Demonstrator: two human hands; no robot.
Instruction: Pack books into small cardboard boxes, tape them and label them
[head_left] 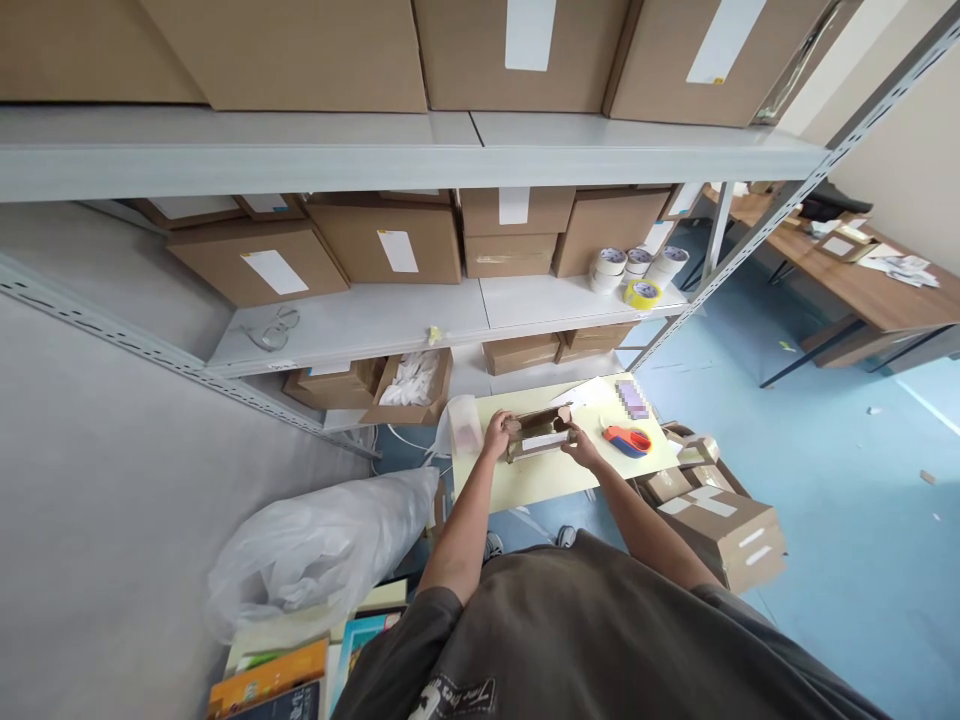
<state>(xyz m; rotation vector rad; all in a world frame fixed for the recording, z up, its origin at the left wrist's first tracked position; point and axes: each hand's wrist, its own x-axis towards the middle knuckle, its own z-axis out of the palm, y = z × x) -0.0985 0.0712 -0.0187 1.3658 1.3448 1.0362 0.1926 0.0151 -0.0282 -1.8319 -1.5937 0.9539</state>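
A small brown cardboard box (536, 435) with a white strip on its side rests on a pale yellow table (525, 482), its flaps standing open. My left hand (496, 433) grips its left end, and my right hand (579, 447) holds its right end. To the right of my right hand lies an orange and blue tape dispenser (627, 440). Beyond it is a blurred purple item (632, 398). A translucent plastic container (464, 424) stands past my left hand.
Grey metal shelving (352, 335) with cardboard boxes and tape rolls (619, 270) stands ahead. A white plastic bag (319, 550) and books (270, 680) lie to the left. Stacked cardboard boxes (720, 530) sit to the right on the blue floor (847, 470).
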